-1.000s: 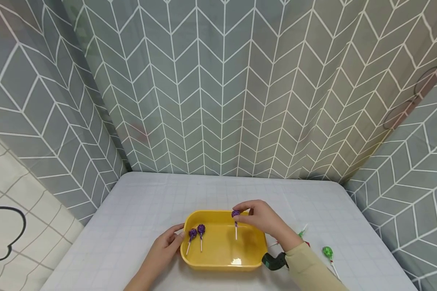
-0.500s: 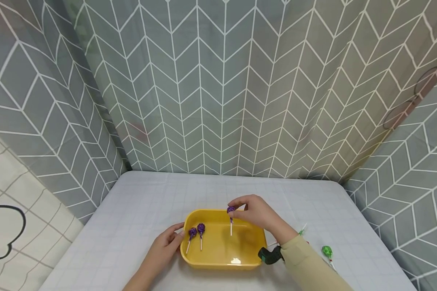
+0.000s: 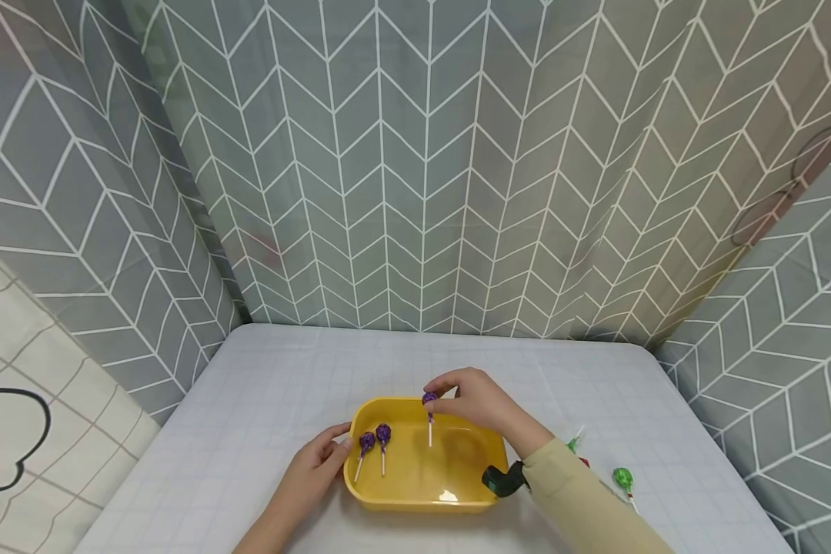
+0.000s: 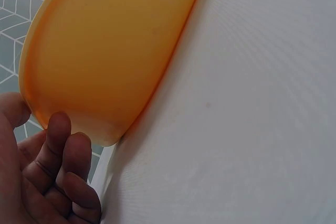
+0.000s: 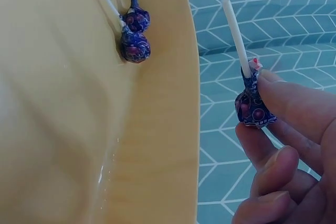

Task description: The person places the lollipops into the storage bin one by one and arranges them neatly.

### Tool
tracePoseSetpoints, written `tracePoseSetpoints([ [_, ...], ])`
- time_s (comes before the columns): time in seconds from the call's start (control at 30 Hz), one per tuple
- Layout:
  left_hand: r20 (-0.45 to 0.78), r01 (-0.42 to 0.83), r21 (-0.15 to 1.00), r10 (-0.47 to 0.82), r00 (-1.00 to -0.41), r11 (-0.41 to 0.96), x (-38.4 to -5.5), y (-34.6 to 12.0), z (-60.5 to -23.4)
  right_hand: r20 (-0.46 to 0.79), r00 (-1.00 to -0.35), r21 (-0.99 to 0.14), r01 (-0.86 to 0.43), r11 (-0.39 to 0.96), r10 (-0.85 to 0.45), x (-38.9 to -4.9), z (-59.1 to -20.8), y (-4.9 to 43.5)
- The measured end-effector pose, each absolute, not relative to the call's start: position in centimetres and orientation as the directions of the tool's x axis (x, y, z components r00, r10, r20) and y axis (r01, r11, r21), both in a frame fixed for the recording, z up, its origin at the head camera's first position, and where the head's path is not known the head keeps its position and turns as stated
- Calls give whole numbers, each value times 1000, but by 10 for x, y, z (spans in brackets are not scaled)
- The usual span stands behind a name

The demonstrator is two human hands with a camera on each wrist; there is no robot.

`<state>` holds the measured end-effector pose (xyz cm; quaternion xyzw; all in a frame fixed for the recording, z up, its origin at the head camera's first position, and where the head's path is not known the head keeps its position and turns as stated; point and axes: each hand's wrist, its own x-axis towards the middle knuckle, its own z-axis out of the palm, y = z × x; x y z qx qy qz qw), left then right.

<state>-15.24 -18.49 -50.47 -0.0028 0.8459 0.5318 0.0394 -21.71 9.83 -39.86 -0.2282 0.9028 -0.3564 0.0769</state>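
Nearest, reaches in from the lower right with a khaki sleeve [image 3: 585,500], wearing a dark device [image 3: 504,481] at the right wrist. Just past that, comes to a yellow tray [image 3: 415,507] with rounded corners, set on a white tablecloth [image 3: 305,369]. Clamps the left end of the yellow tray with the left hand [image 3: 312,462], thumb at the rim, bent fingers against the outer wall in the left wrist view.

Inside, toward the left end, shows two wrapped purple lollipops side by side: the slanted lollipop [image 3: 367,441], with white stick toward the near left, and the straighter lollipop [image 3: 384,434], with stick pointing nearly straight to the near side.

Off to the right, on the cloth, shows a green lollipop [image 3: 622,478] with a touch of red under the head. Slightly farther, half hides a green wrapped item [image 3: 572,445] behind the right forearm; cannot tell its full shape.

Over the far part of the tray, well apart from the other hand, pinches a held purple lollipop [image 5: 253,108] by the wrapped head between thumb and fingertips of the right hand [image 3: 476,396], stick hanging down. Cannot tell how high above the bottom.

Farthest, beyond the table edge, shows a grey curtain [image 3: 415,192] with white chevron lines.
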Motion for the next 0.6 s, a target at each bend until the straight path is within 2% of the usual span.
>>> tracePoseSetpoints([
  [0.6,-61,-39,904,38,-997,425,-152,-186,-505,-11,-859,-671,-374,641,-512,-222,-409,82],
])
